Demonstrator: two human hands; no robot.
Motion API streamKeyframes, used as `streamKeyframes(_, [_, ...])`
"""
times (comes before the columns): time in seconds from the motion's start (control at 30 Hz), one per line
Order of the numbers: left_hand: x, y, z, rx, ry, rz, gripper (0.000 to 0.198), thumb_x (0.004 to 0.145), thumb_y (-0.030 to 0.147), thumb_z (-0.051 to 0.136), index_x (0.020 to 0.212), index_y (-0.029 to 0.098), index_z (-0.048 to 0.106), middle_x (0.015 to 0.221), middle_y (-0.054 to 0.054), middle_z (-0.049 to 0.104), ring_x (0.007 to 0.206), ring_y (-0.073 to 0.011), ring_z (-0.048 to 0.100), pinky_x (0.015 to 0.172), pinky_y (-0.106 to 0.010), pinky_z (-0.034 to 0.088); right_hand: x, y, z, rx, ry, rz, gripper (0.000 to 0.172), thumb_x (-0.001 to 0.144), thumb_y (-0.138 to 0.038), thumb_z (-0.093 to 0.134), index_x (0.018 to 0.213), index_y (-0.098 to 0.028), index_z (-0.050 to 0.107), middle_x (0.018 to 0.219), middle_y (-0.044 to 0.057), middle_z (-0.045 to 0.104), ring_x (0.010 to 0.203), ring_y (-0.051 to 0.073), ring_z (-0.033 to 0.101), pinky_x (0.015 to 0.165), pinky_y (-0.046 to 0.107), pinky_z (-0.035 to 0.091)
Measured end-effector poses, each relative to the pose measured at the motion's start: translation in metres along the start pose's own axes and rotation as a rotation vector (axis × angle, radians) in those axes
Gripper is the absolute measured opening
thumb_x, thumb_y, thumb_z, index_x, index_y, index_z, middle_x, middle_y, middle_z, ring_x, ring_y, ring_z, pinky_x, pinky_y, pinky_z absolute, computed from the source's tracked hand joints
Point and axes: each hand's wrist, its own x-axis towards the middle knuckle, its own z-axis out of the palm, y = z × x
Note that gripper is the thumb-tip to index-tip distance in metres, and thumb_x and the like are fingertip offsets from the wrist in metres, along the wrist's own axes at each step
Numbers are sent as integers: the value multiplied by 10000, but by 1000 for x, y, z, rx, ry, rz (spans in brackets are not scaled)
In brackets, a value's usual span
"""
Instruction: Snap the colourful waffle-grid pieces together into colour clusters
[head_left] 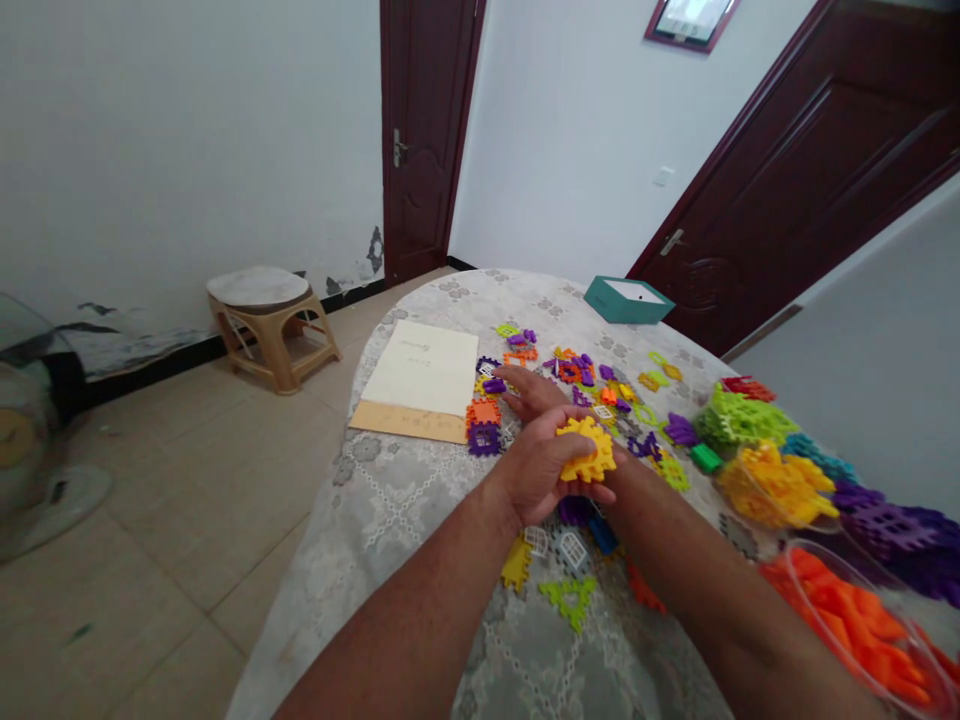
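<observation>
My left hand (551, 465) is closed around a small stack of yellow interlocking building pieces (586, 450) with notched edges, thumb on top. Crossing beneath it, my right forearm leads to my right hand (534, 392), which stretches to the left over the table. Its visible fingers are apart, near a purple piece (493, 386) and a dark purple frame with a white window (489, 367). Just below these lie an orange square piece (483, 411) and a purple square piece (484, 438). Part of the right hand is hidden behind the left.
The patterned tablecloth (397, 510) carries an open paper folder (420, 370), a green box (628, 300) and scattered colourful pieces. Tubs of yellow pieces (780, 485) and orange pieces (862, 620) stand at the right. A stool (274, 320) and a fan (45, 450) are on the left.
</observation>
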Motion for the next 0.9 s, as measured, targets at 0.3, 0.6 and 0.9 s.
streamKeyframes(0.3, [-3, 1, 0, 34, -59, -49, 473, 765, 217, 707, 1203, 183, 531, 1168, -170, 682, 1047, -347, 749, 598, -348, 645, -30, -15, -37, -173, -226, -49, 320, 922, -285, 676, 1231, -243, 745, 1198, 76, 737, 1055, 229, 699, 934, 373, 567])
streamKeyframes(0.6, [-3, 1, 1, 81, -60, -109, 426, 739, 184, 693, 1139, 178, 546, 1209, -168, 659, 1006, -314, 749, 593, -333, 641, -18, 7, -51, -441, -35, 144, 286, 945, -192, 591, 1165, -201, 774, 1150, 101, 760, 1049, 234, 698, 958, 360, 547])
streamKeyframes(0.9, [6, 0, -7, -52, 141, 6, 317, 787, 200, 641, 1095, 178, 565, 996, -100, 683, 911, -268, 755, 577, -327, 640, -5, 14, -33, -533, 8, 41, 188, 889, -142, 630, 1000, -201, 770, 1280, 134, 686, 1261, 272, 613, 1119, 415, 460])
